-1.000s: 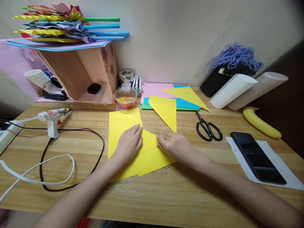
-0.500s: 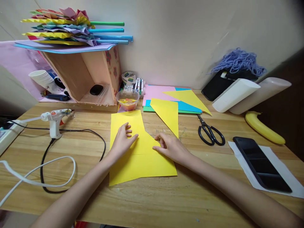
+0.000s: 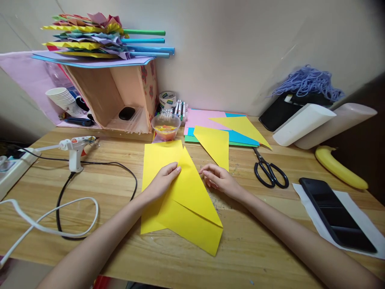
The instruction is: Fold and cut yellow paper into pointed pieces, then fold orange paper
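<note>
A folded yellow sheet of paper (image 3: 186,200) lies on the wooden desk (image 3: 210,257) in front of me, turned so that one corner points toward me. My left hand (image 3: 164,180) rests flat on its upper left part, fingers stretched toward the fold's tip. My right hand (image 3: 219,180) sits just right of the sheet's slanted edge, fingers loosely curled on the desk and touching the paper's edge. A yellow paper triangle (image 3: 215,144) lies beyond my right hand.
Black scissors (image 3: 269,170), a phone (image 3: 337,214) on white paper, and a banana (image 3: 339,166) lie right. A glue gun (image 3: 75,146) with black cord, a white cable and a power strip (image 3: 15,170) sit left. Coloured sheets (image 3: 210,120), markers, tape, a small bowl (image 3: 166,126) and a cardboard box stand behind.
The yellow sheet has been turned clockwise and now shows a diagonal fold with a corner toward me. My right hand moved off the sheet to its right edge; my left hand stayed on it.
</note>
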The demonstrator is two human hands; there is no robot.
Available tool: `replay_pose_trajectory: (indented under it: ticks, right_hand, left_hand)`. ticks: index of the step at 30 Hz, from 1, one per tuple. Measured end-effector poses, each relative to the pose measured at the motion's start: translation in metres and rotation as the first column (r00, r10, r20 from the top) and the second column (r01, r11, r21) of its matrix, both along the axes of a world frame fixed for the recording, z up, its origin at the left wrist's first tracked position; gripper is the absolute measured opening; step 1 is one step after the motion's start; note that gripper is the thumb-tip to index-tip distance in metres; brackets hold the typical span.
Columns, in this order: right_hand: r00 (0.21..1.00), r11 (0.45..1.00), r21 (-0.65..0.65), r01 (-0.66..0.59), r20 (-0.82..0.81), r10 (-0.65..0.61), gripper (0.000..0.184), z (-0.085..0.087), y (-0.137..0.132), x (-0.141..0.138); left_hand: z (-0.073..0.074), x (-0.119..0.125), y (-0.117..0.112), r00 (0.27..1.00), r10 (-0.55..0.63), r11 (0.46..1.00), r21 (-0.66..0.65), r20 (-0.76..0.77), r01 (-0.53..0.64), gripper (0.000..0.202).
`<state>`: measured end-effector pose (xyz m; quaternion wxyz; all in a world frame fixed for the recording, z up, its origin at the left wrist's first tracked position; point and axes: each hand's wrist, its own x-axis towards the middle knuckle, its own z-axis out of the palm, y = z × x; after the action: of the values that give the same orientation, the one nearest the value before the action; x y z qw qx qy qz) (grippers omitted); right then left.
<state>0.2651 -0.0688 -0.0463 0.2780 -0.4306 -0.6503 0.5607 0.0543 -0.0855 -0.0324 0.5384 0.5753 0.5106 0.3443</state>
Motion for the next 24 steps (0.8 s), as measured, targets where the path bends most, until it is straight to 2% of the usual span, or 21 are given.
replay_pose_trajectory:
  ticks: [6, 9, 11, 14, 17, 20, 22, 24]
  right_hand:
    - [0.973, 0.981, -0.160, -0.113, -0.218, 0.076, 0.034, -0.004, 0.004, 0.004]
    - [0.958, 0.971, -0.210, -0.110, -0.282, 0.048, 0.042, -0.002, 0.003, 0.005]
    - [0.962, 0.971, -0.227, -0.078, -0.271, 0.014, 0.044, -0.001, 0.004, 0.007]
    - [0.971, 0.973, -0.229, -0.028, -0.237, -0.028, 0.040, -0.003, 0.006, 0.008]
    - [0.966, 0.982, -0.185, 0.042, -0.242, -0.087, 0.031, -0.009, 0.009, 0.009]
    - [0.963, 0.982, -0.047, 0.184, -0.192, -0.190, 0.025, -0.012, 0.011, 0.008]
    - [0.948, 0.951, 0.089, 0.296, -0.148, -0.281, 0.023, -0.012, 0.012, 0.008]
    - [0.915, 0.889, 0.219, 0.402, -0.141, -0.379, 0.021, -0.011, 0.012, 0.009]
  left_hand:
    - [-0.003, -0.001, -0.006, 0.977, -0.142, 0.966, -0.192, 0.160, 0.171, 0.028]
    - [0.000, 0.001, -0.009, 0.949, -0.220, 0.938, -0.218, 0.225, 0.269, 0.029]
    - [0.004, 0.004, -0.010, 0.936, -0.285, 0.926, -0.193, 0.207, 0.324, 0.030]
    - [0.007, 0.011, -0.012, 0.943, -0.326, 0.936, -0.117, 0.069, 0.332, 0.031]
    - [0.005, 0.016, -0.012, 0.959, -0.279, 0.960, -0.034, -0.052, 0.278, 0.032]
    - [0.001, 0.017, -0.013, 0.960, -0.259, 0.966, -0.003, -0.107, 0.260, 0.031]
    - [0.000, 0.016, -0.014, 0.956, -0.258, 0.966, -0.009, -0.143, 0.259, 0.032]
    - [0.001, 0.014, -0.014, 0.954, -0.240, 0.970, -0.011, -0.178, 0.242, 0.031]
